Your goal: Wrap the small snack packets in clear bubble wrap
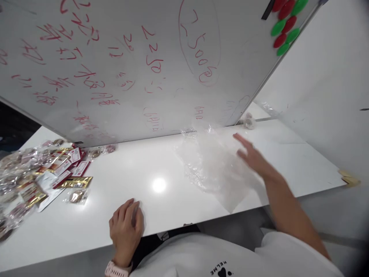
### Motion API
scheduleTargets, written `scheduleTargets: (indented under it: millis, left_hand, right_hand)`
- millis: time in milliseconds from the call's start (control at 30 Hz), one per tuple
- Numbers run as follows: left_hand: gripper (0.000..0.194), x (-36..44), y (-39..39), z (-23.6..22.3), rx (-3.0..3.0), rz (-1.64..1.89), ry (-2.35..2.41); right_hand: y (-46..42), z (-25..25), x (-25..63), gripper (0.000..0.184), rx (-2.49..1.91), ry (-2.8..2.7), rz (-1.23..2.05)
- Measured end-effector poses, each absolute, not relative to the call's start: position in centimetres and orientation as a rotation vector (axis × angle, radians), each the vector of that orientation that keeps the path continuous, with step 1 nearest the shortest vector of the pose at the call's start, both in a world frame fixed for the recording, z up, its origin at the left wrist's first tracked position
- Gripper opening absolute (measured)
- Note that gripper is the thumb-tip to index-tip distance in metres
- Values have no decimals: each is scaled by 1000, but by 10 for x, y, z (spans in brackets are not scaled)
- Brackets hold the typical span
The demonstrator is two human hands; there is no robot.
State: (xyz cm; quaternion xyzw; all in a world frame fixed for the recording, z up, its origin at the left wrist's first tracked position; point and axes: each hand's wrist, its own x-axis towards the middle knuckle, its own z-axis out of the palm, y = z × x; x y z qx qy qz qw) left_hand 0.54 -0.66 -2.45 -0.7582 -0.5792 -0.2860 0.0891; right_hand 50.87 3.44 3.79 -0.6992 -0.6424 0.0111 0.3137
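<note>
My left hand (pixel 127 225) rests on the white tabletop near its front edge, palm down. Its fingers are loosely bent, and nothing shows in them. A pale pink watch band is on that wrist. My right hand (pixel 253 156) reaches over the table with fingers apart, slightly blurred and holding nothing. Beside it a large, thin, clear plastic bag (pixel 213 169) lies crumpled, one corner pointing at the table's front edge. Whether the right hand touches the bag, I cannot tell.
On the left, small wrapped packets (pixel 29 169) form a pile, with gold sachets (pixel 76 182) and red-and-white packs among them. A whiteboard (pixel 167 77) with red writing stands along the back; round magnets (pixel 288 25) sit at its right. Another clear-wrapped item (pixel 248 121) lies by its lower right corner.
</note>
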Motion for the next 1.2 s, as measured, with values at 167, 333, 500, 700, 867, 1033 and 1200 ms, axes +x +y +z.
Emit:
scheduleTargets:
  millis: [167, 333, 500, 700, 867, 1033, 1200]
  left_hand:
    - [18, 6, -8, -22, -2304, -867, -1769]
    - [19, 3, -14, -15, -2469, -1052, -1961]
    - [48, -12, -9, 12, -2672, -2029, -2466]
    - [68, -57, 9, 35, -2163, -2899, -2720]
    - [59, -79, 23, 17, -2045, -2478, -2814]
    - [31, -126, 83, 19, -2104, -1495, -2277]
    - [26, -198, 158, 38, -2168, -768, -2197]
  right_hand:
    - [7, 35, 427, 45, -1984, -1522, -272]
    - [34, 108, 397, 51, -1805, -1133, -614]
    - [7, 127, 258, 42, -1679, -1676, -268]
    - [-27, 40, 150, 33, -1627, -2436, 171]
    - [-31, 18, 164, 45, -1388, -2511, 375]
    - [-13, -9, 177, 52, -1563, -2304, 269]
    - [-4, -34, 178, 53, -1582, -2339, 200]
